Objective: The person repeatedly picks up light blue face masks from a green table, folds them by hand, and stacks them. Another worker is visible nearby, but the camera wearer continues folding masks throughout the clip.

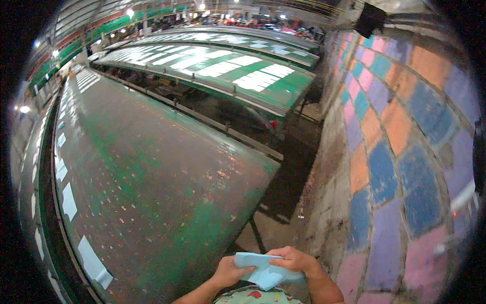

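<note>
A light blue fabric piece (265,271), folded or stacked in layers, is held close to my body at the bottom of the view. My left hand (228,270) grips its left end, with the thumb lying across the front. On the upper right part, my right hand (291,261) pinches the fabric between thumb and fingers. Whether it is one piece or several cannot be told. Beyond my hands stretches a long green printing table (159,182), its top worn and spotted with paint.
Light blue pieces (93,262) lie along the table's left edge. Parallel green tables (300,81) carry rows of white pieces (262,76). A dark gap with a metal rail (228,127) separates the tables. On the right runs a wall of colourful painted blocks (383,171).
</note>
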{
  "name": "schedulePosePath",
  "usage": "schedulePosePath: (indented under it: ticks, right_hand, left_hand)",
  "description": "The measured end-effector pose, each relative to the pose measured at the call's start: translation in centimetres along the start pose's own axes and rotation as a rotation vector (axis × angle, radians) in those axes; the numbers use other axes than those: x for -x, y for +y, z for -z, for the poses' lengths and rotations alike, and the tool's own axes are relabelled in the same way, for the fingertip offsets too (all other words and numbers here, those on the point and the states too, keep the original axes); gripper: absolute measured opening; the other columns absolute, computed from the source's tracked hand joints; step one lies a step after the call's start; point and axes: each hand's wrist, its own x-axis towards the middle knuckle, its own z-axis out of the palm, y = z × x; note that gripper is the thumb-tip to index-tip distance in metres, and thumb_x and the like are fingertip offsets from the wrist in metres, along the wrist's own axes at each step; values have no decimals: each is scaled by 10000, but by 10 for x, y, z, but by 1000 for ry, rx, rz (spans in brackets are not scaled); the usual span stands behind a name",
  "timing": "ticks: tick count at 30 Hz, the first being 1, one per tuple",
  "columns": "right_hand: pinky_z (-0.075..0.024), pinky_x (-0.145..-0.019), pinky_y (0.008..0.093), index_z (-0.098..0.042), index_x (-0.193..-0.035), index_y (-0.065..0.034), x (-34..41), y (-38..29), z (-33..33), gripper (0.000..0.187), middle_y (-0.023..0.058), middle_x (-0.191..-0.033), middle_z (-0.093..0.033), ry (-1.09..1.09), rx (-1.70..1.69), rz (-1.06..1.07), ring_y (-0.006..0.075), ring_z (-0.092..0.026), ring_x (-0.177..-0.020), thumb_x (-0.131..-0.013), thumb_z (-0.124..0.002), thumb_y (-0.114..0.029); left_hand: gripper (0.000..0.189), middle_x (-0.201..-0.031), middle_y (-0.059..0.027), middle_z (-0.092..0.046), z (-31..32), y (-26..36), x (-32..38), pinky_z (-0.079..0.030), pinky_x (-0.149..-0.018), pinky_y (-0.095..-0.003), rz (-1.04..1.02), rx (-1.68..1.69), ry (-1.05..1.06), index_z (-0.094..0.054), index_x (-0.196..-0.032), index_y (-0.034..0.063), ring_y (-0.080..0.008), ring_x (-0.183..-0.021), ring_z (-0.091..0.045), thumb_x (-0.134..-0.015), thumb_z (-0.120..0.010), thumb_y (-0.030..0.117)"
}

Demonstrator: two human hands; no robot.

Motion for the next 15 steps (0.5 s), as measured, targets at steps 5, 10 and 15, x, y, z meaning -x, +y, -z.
schedulePosePath:
  ticks: [5, 10, 15]
  right_hand:
    - [-558, -838, 349, -731, -1226, -40, -48, 7, 139, 329, 85, -1007, -773, -81, 143, 24, 163, -692, -904, -1003, -703, -281]
    - [-557, -779, 339, -763, -1089, -26, -77, -21, 287, 233, 78, -926, -775, -108, 335, 60, 148, -694, -851, -970, -736, -225]
    - [-558, -736, 312, -775, -1039, -19, -103, -30, 383, 202, 87, -892, -783, -60, 269, 128, 132, -701, -806, -944, -764, -197]
  left_hand:
    - [360, -1120, -98, -759, -28, 27, -97, -565, -947, -408, 24, 513, -94, -722, -1222, -18, -209, -1021, -713, -895, -799, 112]
    - [466, -1242, -112, -719, -72, 69, -198, -552, -983, -446, 27, 750, -151, -648, -1324, -33, -239, -1115, -692, -936, -795, 179]
    - [490, -1282, -131, -699, -96, 98, -280, -544, -1018, -473, -99, 774, -229, -620, -1348, -45, -258, -1142, -685, -957, -779, 204]
